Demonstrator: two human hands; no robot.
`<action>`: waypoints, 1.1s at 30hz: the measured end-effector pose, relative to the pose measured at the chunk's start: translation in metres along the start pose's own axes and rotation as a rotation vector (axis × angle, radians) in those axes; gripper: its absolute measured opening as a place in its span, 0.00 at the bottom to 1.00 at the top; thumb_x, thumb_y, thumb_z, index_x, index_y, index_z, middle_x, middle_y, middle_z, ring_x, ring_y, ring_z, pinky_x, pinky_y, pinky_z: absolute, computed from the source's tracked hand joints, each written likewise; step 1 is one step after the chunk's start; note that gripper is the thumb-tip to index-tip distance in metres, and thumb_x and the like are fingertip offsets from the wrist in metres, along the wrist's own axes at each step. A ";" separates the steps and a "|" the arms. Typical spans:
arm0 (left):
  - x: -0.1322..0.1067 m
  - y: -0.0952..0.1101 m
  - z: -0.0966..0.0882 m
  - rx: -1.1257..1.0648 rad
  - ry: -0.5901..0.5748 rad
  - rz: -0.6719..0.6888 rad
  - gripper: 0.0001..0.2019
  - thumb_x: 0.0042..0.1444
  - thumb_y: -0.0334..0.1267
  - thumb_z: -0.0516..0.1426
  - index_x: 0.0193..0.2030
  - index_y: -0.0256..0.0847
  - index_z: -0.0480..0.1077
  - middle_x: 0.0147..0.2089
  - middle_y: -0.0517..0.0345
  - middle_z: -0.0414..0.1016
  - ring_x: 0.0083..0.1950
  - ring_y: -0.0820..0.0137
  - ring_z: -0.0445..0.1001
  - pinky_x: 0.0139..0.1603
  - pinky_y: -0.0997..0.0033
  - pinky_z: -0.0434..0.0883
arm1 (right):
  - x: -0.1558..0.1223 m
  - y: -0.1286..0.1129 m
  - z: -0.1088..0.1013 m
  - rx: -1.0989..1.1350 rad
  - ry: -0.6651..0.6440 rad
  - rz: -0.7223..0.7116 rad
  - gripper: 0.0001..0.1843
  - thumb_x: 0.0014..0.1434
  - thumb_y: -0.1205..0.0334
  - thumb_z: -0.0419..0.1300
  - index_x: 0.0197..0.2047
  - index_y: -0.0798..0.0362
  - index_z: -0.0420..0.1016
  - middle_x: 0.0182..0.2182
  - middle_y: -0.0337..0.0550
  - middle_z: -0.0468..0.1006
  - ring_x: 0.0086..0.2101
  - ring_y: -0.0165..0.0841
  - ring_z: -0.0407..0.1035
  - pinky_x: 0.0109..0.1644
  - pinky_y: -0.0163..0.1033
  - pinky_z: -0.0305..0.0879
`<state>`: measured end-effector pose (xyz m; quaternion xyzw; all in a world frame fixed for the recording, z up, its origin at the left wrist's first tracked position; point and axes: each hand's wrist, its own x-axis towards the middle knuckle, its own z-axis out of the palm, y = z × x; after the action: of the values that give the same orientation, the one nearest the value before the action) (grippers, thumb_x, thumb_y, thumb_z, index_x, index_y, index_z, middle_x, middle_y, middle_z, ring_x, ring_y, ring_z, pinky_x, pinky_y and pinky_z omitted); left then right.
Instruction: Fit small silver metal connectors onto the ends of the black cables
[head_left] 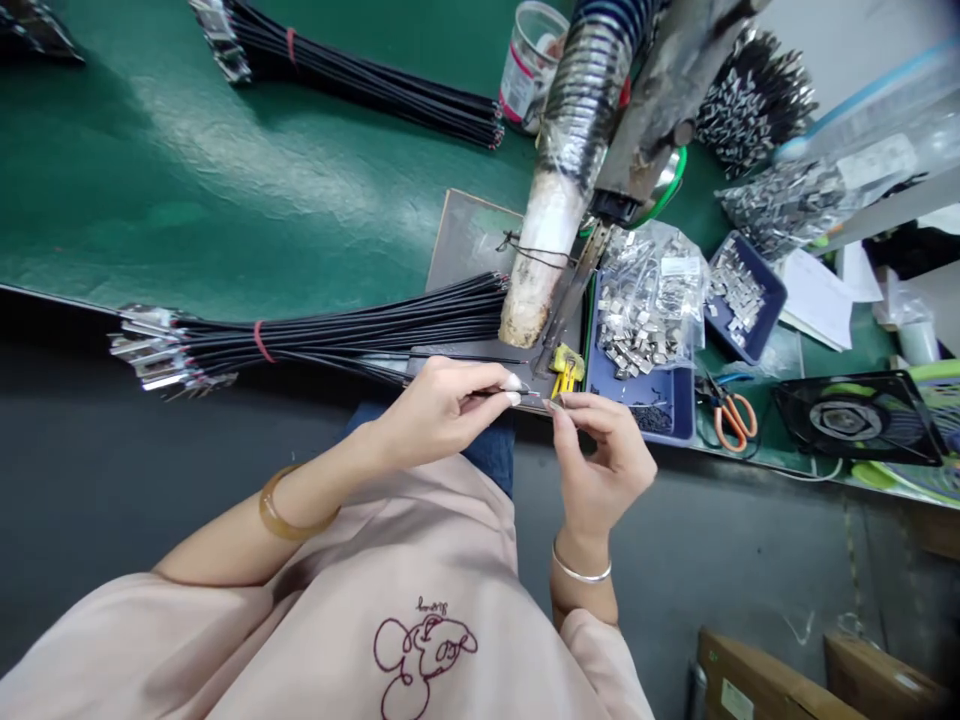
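My left hand (442, 405) is closed in a pinch on the end of a thin black wire (450, 357) pulled from the banded bundle of black wires (337, 335) at the table's near edge. My right hand (600, 450) is closed in a pinch on a small metal terminal (553, 404), held right at the wire's tip. Both hands meet just in front of the grey work plate (469, 240), below a wrapped machine arm (562, 180).
A blue tray (675, 395) with a clear bag of metal terminals (649, 305) lies right of the hands. Orange-handled scissors (731, 418), a small fan (855, 418), a second blue tray (742, 295), another wire bundle (375, 80) and a plastic jar (532, 60) sit around the green table (187, 180).
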<state>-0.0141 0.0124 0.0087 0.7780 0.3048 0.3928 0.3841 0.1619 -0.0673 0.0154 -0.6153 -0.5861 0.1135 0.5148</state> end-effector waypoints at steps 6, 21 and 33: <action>0.004 0.006 -0.010 -0.280 -0.225 -0.266 0.11 0.63 0.34 0.55 0.29 0.34 0.71 0.21 0.61 0.71 0.21 0.78 0.64 0.22 0.79 0.59 | 0.001 0.008 0.014 0.184 -0.161 0.116 0.03 0.62 0.65 0.64 0.38 0.48 0.80 0.40 0.42 0.82 0.42 0.34 0.78 0.43 0.40 0.79; 0.001 0.005 -0.003 -0.432 -0.164 -0.401 0.09 0.60 0.34 0.56 0.30 0.34 0.70 0.22 0.61 0.68 0.23 0.78 0.63 0.26 0.78 0.62 | -0.018 0.012 0.027 -0.142 0.082 -0.269 0.13 0.60 0.72 0.64 0.46 0.47 0.79 0.47 0.43 0.82 0.44 0.34 0.80 0.50 0.42 0.81; 0.005 0.007 0.002 -0.469 -0.176 -0.420 0.08 0.57 0.34 0.58 0.29 0.32 0.71 0.22 0.64 0.59 0.24 0.80 0.55 0.24 0.78 0.55 | -0.013 0.005 0.022 0.175 0.102 -0.137 0.07 0.68 0.65 0.55 0.43 0.49 0.75 0.42 0.44 0.83 0.41 0.36 0.80 0.44 0.48 0.81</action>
<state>-0.0089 0.0119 0.0153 0.6195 0.3256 0.2957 0.6502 0.1448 -0.0662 -0.0042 -0.5316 -0.5876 0.0974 0.6022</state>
